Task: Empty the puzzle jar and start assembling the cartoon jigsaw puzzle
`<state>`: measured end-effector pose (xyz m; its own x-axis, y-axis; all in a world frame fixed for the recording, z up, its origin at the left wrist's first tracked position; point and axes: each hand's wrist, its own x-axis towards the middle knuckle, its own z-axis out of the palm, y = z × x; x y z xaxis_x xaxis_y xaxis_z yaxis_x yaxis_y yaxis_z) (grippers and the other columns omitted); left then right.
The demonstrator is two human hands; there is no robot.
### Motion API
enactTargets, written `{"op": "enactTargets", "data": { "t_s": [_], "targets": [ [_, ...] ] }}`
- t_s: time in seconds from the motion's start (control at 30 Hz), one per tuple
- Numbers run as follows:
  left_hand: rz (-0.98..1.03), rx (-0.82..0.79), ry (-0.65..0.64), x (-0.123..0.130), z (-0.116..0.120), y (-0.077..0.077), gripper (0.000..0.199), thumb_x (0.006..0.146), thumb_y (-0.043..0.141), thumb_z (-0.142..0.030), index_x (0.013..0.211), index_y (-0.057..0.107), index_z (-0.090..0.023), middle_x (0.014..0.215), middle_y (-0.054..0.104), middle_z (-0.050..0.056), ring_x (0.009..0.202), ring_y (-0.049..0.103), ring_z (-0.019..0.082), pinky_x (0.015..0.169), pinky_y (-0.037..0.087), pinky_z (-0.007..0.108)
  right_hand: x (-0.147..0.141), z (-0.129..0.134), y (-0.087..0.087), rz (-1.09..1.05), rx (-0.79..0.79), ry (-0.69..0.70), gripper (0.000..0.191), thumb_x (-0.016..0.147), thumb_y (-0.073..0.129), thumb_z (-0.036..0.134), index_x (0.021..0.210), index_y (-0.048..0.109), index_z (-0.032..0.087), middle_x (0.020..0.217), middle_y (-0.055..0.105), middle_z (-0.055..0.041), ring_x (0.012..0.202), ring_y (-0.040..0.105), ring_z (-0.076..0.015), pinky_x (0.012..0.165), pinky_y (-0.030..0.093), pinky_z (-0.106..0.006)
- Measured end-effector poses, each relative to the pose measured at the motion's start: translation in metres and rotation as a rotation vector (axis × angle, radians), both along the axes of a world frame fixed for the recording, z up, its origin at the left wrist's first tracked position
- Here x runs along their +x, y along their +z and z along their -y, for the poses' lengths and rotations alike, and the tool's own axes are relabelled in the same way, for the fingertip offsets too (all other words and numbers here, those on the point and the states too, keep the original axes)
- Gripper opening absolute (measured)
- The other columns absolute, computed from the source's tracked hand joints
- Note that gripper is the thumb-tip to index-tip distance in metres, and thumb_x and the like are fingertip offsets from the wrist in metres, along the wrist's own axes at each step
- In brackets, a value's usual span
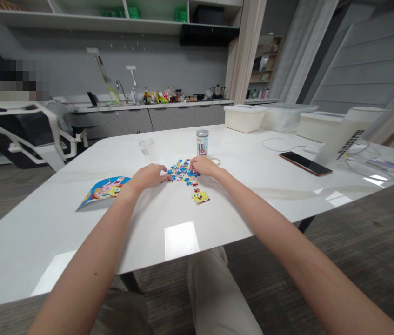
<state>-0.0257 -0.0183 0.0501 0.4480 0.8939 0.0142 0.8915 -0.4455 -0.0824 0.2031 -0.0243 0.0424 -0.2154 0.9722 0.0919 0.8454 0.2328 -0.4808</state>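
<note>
A loose pile of small jigsaw puzzle pieces, mostly blue with some yellow and red, lies on the white table. At the pile's left edge is my left hand, its thumb and forefinger curled around a small pale puzzle piece. My right hand reaches into the pile's right side with fingers pinched together; its fingertips hide whatever they hold. Nearer me lies a small joined section of puzzle showing a yellow cartoon face. Left of my left hand, partly behind my forearm, is a curved picture sheet.
Behind the pile stand a printed can and a clear jar. On the right are a phone, a tall pale bottle, cables and storage boxes. A person sits by a white chair at far left.
</note>
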Motion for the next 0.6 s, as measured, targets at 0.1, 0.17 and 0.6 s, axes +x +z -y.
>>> {"op": "enactTargets", "data": {
  "t_s": [0.1,0.17,0.6],
  "targets": [
    [-0.003,-0.014,-0.012,0.0014,0.0012,0.0006,0.049,0.089,0.046,-0.053,0.125,0.061,-0.023,0.108,0.072,0.008,0.106,0.063,0.025,0.086,0.046,0.03,0.0,0.0002,0.0002,0.001,-0.001,0.002,0.029,0.082,0.043,0.009,0.082,0.072,0.013,0.079,0.072,-0.0053,0.064,0.059,-0.0113,0.06,0.037,-0.019],
    [-0.006,-0.023,-0.023,0.0026,0.0019,0.0009,0.047,0.09,0.045,-0.051,0.126,0.061,-0.024,0.108,0.072,0.008,0.106,0.063,0.025,0.086,0.046,0.03,0.0,-0.0004,0.0001,0.014,-0.003,0.002,0.029,0.082,0.043,0.01,0.084,0.072,0.013,0.081,0.072,-0.0053,0.065,0.059,-0.0115,0.061,0.037,-0.019],
    [0.015,0.0,-0.079,0.0044,0.003,0.0027,0.037,0.091,0.044,-0.041,0.113,0.069,-0.026,0.097,0.074,0.005,0.091,0.067,0.02,0.078,0.047,0.025,-0.0015,0.003,0.0035,0.13,-0.004,0.0,0.026,0.085,0.046,0.013,0.088,0.072,0.014,0.088,0.073,-0.0065,0.073,0.062,-0.0128,0.062,0.038,-0.019]
  ]
}}
